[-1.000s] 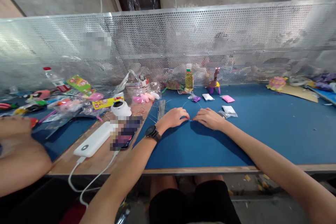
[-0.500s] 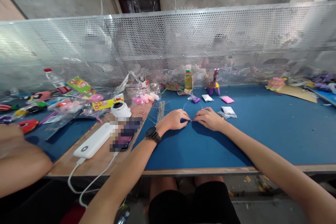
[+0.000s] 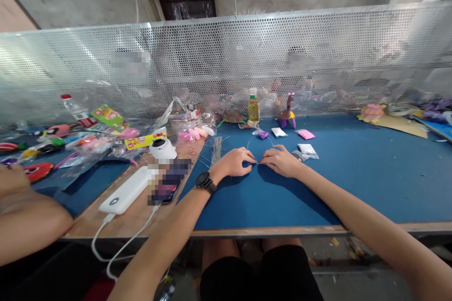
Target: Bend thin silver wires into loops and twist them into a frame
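Note:
My left hand [image 3: 239, 162] has its fingertips pinched low over the blue table mat [image 3: 236, 207]. A thin wire [image 3: 248, 142] curves up in an arc behind the hands, its ends running down to my fingers. Opposite, my right hand [image 3: 280, 160] is pinched as well, with a small gap between the two sets of fingertips. Just left of my left hand lies a bundle of straight grey wires [image 3: 216, 149]. Close behind my right hand are a clear packet of white material [image 3: 307, 151] and a small greyish item, partly hidden.
Further back stand a bottle of yellow liquid [image 3: 253, 107] and a brown, yellow and purple clay figure [image 3: 286, 115]. Purple [image 3: 262, 134] and pink packets [image 3: 305, 134] lie nearby. At left are a white power bank [image 3: 124, 192], a phone [image 3: 169, 183] and another person's arm [image 3: 31, 211].
Both hands and the wire keep practically the same pose. The view has shifted very slightly, and the other person's arm at left has moved a little.

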A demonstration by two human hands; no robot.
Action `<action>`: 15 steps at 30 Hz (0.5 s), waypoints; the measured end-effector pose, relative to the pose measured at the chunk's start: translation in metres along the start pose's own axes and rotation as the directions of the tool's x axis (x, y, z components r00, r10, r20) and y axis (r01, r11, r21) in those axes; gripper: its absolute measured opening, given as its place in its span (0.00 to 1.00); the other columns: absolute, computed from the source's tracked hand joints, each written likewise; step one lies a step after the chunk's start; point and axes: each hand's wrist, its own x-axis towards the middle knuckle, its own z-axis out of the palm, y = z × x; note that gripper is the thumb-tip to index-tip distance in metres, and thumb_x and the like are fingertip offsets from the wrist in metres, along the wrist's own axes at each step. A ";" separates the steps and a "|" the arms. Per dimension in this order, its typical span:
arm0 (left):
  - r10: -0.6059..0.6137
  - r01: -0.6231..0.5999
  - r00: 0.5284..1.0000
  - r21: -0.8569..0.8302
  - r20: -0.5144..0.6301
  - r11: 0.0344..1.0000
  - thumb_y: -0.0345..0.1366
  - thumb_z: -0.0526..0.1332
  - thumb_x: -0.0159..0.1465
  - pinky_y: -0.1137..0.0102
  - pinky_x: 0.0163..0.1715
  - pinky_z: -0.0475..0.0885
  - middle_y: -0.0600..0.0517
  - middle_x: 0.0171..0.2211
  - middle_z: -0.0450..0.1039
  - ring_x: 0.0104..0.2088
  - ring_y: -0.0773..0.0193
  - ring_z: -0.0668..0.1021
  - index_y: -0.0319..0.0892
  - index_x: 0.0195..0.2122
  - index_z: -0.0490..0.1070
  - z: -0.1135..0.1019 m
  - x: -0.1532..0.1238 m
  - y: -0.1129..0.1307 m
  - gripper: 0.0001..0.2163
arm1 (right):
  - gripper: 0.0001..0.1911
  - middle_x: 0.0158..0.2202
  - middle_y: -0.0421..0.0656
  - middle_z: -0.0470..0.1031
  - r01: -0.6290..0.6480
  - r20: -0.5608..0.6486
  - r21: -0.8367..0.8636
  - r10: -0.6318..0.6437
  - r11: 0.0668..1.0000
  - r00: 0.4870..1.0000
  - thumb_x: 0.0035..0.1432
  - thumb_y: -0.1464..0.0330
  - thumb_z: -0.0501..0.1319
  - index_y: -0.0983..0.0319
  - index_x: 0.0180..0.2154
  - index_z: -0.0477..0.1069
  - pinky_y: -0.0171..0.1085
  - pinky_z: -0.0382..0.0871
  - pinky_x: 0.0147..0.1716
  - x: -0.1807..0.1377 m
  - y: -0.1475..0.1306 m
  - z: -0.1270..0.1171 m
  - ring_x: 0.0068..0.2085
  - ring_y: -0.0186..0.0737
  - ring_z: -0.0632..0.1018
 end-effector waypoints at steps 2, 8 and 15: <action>-0.007 0.007 1.000 0.022 0.005 1.000 0.31 0.62 0.63 0.62 0.56 0.71 0.46 0.50 0.81 0.50 0.56 0.78 0.45 0.46 0.84 0.000 0.000 0.001 0.14 | 0.18 0.46 0.47 0.80 -0.006 0.002 0.005 0.005 1.000 1.000 0.73 0.70 0.51 0.56 0.49 0.80 0.53 0.53 0.61 0.000 0.000 0.000 0.47 0.45 0.78; -0.046 0.045 0.999 0.043 0.013 0.998 0.30 0.63 0.63 0.56 0.60 0.69 0.45 0.58 0.76 0.58 0.50 0.74 0.46 0.46 0.85 -0.002 0.000 0.002 0.14 | 0.18 0.46 0.47 0.80 -0.006 -0.008 0.009 0.007 1.000 1.000 0.72 0.72 0.52 0.56 0.49 0.80 0.55 0.53 0.62 0.001 0.001 0.001 0.47 0.45 0.79; -0.046 0.045 0.998 0.021 0.041 0.999 0.28 0.62 0.63 0.55 0.65 0.65 0.46 0.62 0.72 0.63 0.51 0.71 0.47 0.47 0.84 -0.002 -0.001 0.000 0.15 | 0.19 0.44 0.46 0.78 -0.003 -0.001 0.040 0.003 0.999 1.000 0.72 0.72 0.51 0.56 0.50 0.80 0.58 0.52 0.64 0.002 0.001 0.002 0.45 0.43 0.79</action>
